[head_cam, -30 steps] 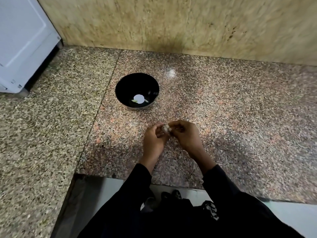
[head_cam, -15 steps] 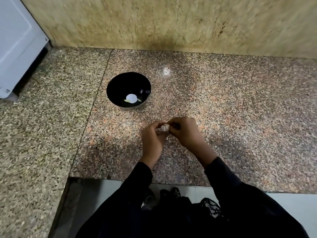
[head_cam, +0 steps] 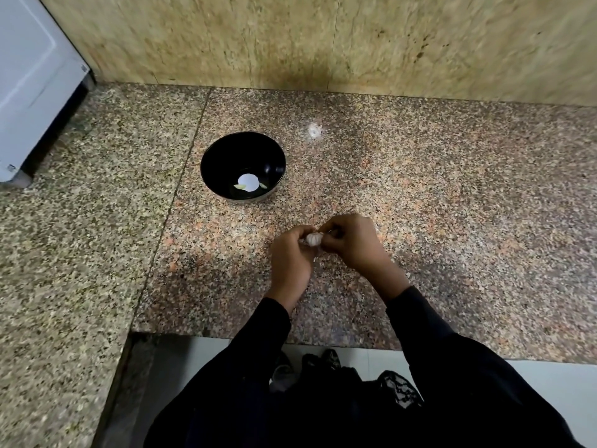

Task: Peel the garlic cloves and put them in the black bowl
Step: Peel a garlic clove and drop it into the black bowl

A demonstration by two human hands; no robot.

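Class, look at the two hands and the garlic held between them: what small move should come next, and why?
Probably keep picking at the skin. Both the left hand and right hand pinch the garlic above the counter, and it looks papery white, seemingly unpeeled. The black bowl sits apart, beyond the hands, so carrying it over seems premature.

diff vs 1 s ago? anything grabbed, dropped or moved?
Nothing grabbed or released. Left hand and right hand still pinch the garlic between them, working its skin; a little more white shows now. Black bowl keeps its contents and its place on the counter; the shift in framing is head motion.
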